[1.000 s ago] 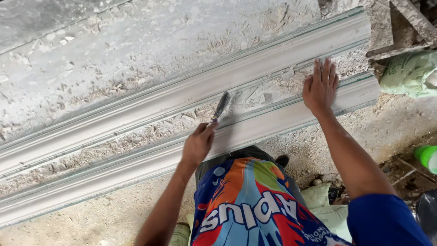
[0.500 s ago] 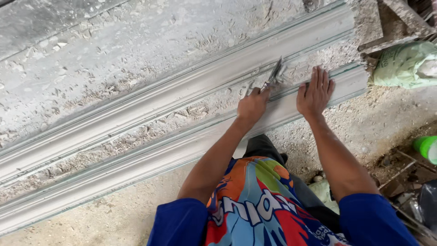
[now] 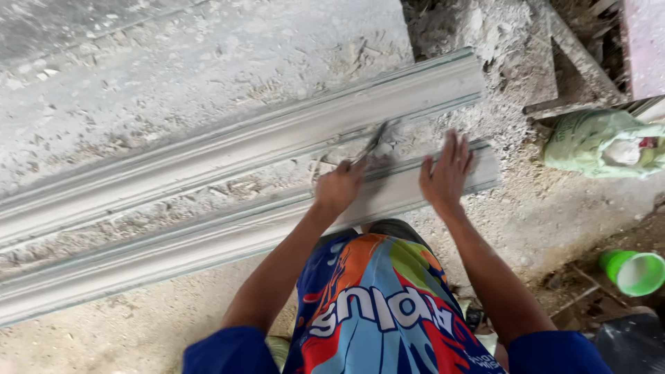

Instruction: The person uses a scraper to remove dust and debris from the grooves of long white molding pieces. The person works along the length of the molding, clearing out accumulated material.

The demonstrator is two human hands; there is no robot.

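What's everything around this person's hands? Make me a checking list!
Surface: dusty grey slab strewn with plaster chips.
Job's things: two long white moulded strips lie side by side; a thin metal scraper works the groove between them.
Clutter: scrapings and dust along the groove.
Grippers: left hand grips the scraper; right hand rests flat, fingers spread, on the near strip.
Cables: nothing seen.
Surroundings: green sack, green cup, sandy floor.
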